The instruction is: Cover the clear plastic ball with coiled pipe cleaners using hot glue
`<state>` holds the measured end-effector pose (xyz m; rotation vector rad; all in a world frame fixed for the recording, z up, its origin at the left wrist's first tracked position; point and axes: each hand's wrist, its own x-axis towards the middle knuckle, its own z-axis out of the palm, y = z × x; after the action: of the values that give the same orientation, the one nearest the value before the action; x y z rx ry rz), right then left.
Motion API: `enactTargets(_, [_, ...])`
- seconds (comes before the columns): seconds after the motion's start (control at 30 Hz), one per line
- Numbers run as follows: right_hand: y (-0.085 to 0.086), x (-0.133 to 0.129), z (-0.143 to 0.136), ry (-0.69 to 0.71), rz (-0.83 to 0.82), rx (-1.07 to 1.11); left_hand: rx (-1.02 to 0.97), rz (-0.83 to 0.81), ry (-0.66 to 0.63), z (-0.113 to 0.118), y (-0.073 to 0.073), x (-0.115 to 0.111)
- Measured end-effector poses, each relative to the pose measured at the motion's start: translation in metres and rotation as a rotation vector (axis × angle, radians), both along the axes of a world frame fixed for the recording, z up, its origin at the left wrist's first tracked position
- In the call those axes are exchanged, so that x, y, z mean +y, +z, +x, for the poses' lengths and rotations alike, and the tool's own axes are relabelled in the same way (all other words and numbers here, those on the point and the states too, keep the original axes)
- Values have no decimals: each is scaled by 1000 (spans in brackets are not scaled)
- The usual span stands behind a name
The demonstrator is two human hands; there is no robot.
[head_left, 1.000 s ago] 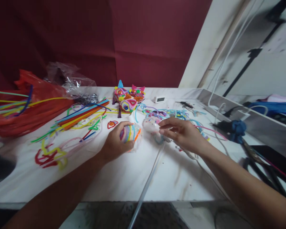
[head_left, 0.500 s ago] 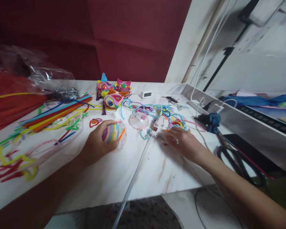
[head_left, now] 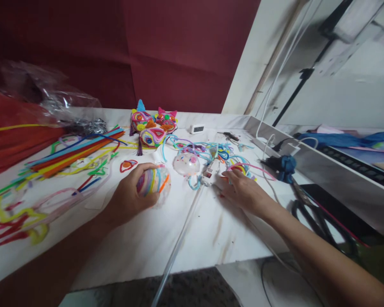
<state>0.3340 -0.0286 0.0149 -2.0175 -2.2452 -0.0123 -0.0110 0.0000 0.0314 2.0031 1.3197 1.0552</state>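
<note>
Ball (head_left: 153, 181) under left hand (head_left: 128, 198) on table (head_left: 185, 238), dome (head_left: 186, 163) right of it, glue gun (head_left: 210, 172) beside right hand (head_left: 243, 192), masks (head_left: 152, 125) behind.

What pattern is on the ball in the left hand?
Curved multicolour stripes on the ball; head view shows it.

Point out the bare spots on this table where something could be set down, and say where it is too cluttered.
Bare marble lies on the table along its near edge, on both sides of the thin rod, below the left hand holding the striped ball and the right hand. Crowded: pipe cleaners at left, and the tangle behind the glue gun.
</note>
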Motion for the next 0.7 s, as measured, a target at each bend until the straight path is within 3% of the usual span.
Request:
enactTargets(0.27, [-7, 5, -14, -11, 16, -64, -19, 2, 4, -1, 0, 0])
enactTargets(0.5, [-2, 3, -12, -43, 81, -37, -67, 19, -7, -2, -3, 1])
enactTargets(0.6, [5, -11, -7, 6, 144, 26, -95, 11, -18, -2, -4, 2])
enactTargets(0.7, [12, -27, -6, 144, 341, 127, -118, -14, -49, -2, -3, 2])
